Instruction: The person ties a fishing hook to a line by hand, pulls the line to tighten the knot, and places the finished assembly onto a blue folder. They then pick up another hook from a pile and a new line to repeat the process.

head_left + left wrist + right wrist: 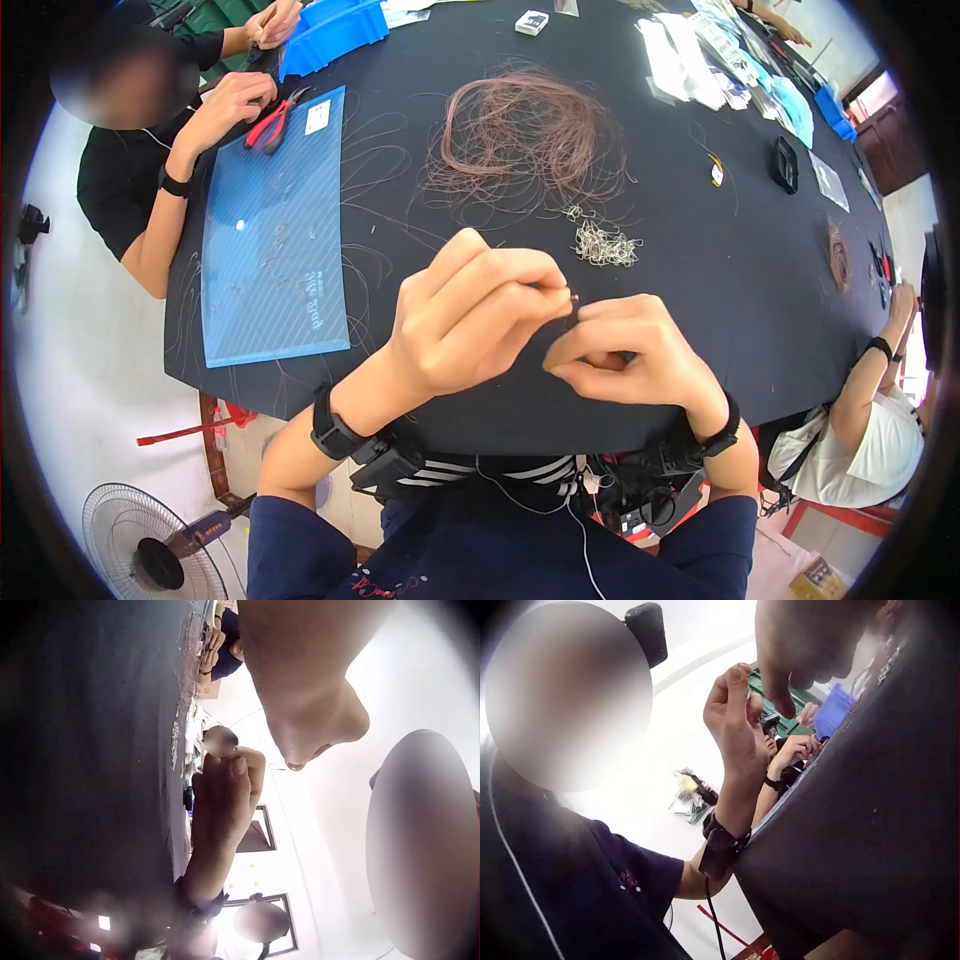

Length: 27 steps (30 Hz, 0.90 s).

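Observation:
In the head view my left hand [470, 310] is raised over the table's near edge, pinching a tiny object between thumb and fingertips. The left wrist view shows a small, thin metal hook [277, 766] just at its fingertips. My right hand [640, 350] is close beside it, thumb and index finger pressed together with the other fingers curled. A dark bit of thin line [572, 315] shows between the two hands; what the right fingers pinch is mostly hidden. Beyond the hands lie a pile of small silver hooks [605, 243] and a loose coil of brown line [530, 135].
On the left lies a blue plastic folder [275, 240] with red-handled pliers [268, 128] on it and loose strands around. Another person works there beside a blue bin [335, 35]. White packets [680, 60] and a black tray [785, 165] lie to the right.

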Each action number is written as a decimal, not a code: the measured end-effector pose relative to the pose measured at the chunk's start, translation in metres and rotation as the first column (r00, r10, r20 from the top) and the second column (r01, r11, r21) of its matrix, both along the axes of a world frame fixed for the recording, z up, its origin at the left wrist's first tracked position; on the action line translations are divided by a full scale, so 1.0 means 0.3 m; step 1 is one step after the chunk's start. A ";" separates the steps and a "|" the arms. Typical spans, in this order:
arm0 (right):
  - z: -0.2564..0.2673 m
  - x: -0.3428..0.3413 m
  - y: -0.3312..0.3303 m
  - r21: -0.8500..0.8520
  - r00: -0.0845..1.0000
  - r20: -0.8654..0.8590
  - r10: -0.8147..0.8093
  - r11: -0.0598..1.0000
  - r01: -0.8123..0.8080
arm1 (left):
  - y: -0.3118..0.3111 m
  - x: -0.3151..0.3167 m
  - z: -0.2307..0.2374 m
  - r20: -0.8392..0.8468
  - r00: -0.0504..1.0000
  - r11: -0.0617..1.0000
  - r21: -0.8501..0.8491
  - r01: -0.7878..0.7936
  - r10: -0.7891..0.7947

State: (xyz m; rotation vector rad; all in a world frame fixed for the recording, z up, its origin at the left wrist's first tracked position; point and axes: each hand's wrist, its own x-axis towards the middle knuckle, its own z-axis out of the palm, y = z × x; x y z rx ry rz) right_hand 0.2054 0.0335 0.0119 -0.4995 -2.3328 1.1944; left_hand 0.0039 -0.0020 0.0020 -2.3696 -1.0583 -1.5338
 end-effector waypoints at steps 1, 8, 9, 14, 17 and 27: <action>0.017 0.002 -0.005 -0.002 1.000 -0.017 -0.003 1.000 0.003 | 0.002 -0.003 0.002 -0.018 1.000 1.000 0.012 -0.019 0.019; 0.038 0.026 0.002 -0.031 0.993 -0.112 0.027 0.999 -0.031 | 0.007 0.019 -0.021 -0.144 0.989 0.999 0.005 0.033 -0.032; 0.040 0.029 0.004 -0.055 0.992 -0.124 0.008 0.998 -0.015 | 0.008 0.024 -0.025 -0.155 0.987 0.999 0.009 0.041 -0.039; 0.010 0.037 0.033 -0.041 0.959 -0.248 -0.139 0.990 0.133 | 0.002 0.035 -0.024 -0.173 0.977 0.991 -0.061 0.117 -0.126; -0.004 0.040 0.041 -0.069 0.918 -0.283 -0.277 0.961 0.268 | -0.006 0.042 -0.029 -0.156 0.972 0.983 -0.086 0.165 -0.177; -0.046 -0.013 0.025 -0.003 0.975 0.032 -0.221 0.975 0.221 | -0.021 0.008 -0.013 -0.068 0.992 0.995 -0.016 0.102 -0.103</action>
